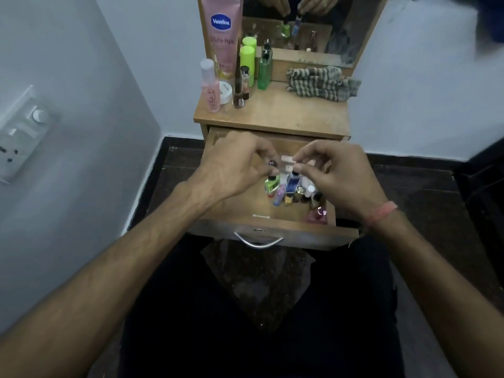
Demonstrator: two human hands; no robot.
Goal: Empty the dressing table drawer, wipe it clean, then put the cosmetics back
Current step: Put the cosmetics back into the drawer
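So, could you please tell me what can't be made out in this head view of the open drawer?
- Back-left of the drawer: hidden under the left hand.
- What each grip holds: the right hand seems to pinch the blue bottle and the left the green bottle, but fingers cover the caps.
- Small bottles: labels too small and blurred.
- Vaseline tube: top cut off by the frame edge.

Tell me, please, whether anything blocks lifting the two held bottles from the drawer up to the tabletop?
Nothing visible does. The left hand pinches the green bottle, the right hand the blue bottle, and bare tabletop lies above the drawer.
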